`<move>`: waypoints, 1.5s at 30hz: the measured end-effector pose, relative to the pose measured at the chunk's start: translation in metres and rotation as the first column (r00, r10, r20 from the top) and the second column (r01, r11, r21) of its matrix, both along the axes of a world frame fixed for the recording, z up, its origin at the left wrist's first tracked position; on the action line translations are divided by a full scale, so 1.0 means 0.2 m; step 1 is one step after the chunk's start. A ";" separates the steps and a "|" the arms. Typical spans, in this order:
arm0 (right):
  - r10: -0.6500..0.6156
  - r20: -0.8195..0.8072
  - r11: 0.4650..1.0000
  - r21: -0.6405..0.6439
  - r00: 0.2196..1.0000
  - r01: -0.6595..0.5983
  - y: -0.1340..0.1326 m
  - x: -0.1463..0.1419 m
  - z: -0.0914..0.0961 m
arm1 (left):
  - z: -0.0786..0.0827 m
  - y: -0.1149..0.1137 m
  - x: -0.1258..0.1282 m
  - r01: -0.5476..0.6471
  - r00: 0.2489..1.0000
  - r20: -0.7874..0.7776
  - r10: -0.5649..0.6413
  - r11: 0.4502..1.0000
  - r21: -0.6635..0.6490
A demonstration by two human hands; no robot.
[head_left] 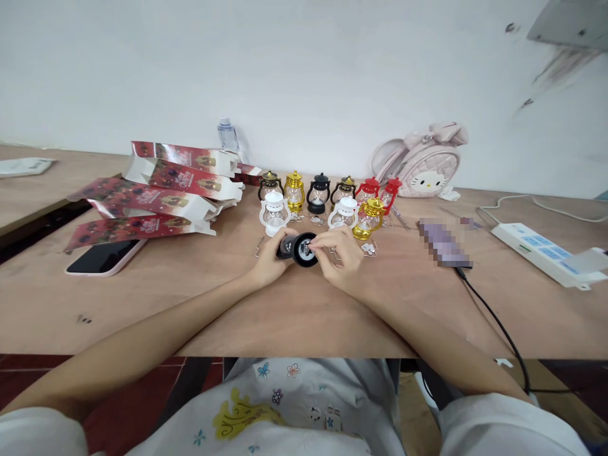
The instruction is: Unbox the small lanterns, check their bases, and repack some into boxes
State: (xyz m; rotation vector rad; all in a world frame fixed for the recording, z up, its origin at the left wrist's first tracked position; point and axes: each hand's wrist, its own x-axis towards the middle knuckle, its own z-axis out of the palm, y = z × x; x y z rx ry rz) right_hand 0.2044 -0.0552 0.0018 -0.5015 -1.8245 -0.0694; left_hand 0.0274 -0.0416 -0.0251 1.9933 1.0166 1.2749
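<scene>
My left hand (268, 261) grips a small black lantern (299, 248) lying on its side, its round base turned toward me. My right hand (338, 253) pinches at that base with thumb and forefinger. Both hands rest on the wooden table (304, 316), just in front of a cluster of toy lanterns: two white ones (274, 213), a gold one (294, 190), a black one (318, 194), a yellow one (369, 218) and red ones (380, 191). Small loose metal parts (369, 249) lie by my right hand.
Several red and white cartons (156, 196) are stacked at the left, with a phone (105, 257) face up in front of them. A pink cat-face bag (422, 163) leans on the wall. A power strip (536, 252) and black cable (494, 320) are at right. A water bottle (228, 134) stands behind.
</scene>
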 end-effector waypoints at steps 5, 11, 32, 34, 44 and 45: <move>-0.023 0.005 0.998 0.051 1.000 0.022 0.01 0.00 -0.01 | 0.00 0.00 0.00 -0.006 1.000 -0.005 0.006 1.000 0.008; -0.015 -0.034 0.987 0.162 0.999 0.020 0.03 0.00 -0.07 | 0.00 0.00 0.00 -0.004 1.000 0.008 0.004 1.000 -0.004; -0.207 0.232 0.946 0.294 0.951 0.134 0.01 0.01 -0.06 | 0.01 -0.01 0.00 -0.130 0.992 0.010 0.129 0.990 0.049; -0.226 0.242 0.936 0.322 0.943 0.142 0.02 0.01 -0.06 | 0.01 -0.01 -0.01 -0.134 0.991 0.013 0.134 0.989 0.056; -0.233 0.314 0.957 0.244 0.921 0.158 0.04 0.00 -0.09 | -0.03 0.06 -0.04 -0.239 0.967 0.107 0.232 0.970 0.049; -0.230 0.316 0.957 0.247 0.920 0.154 0.04 0.00 -0.09 | -0.03 0.06 -0.04 -0.240 0.966 0.106 0.234 0.969 0.049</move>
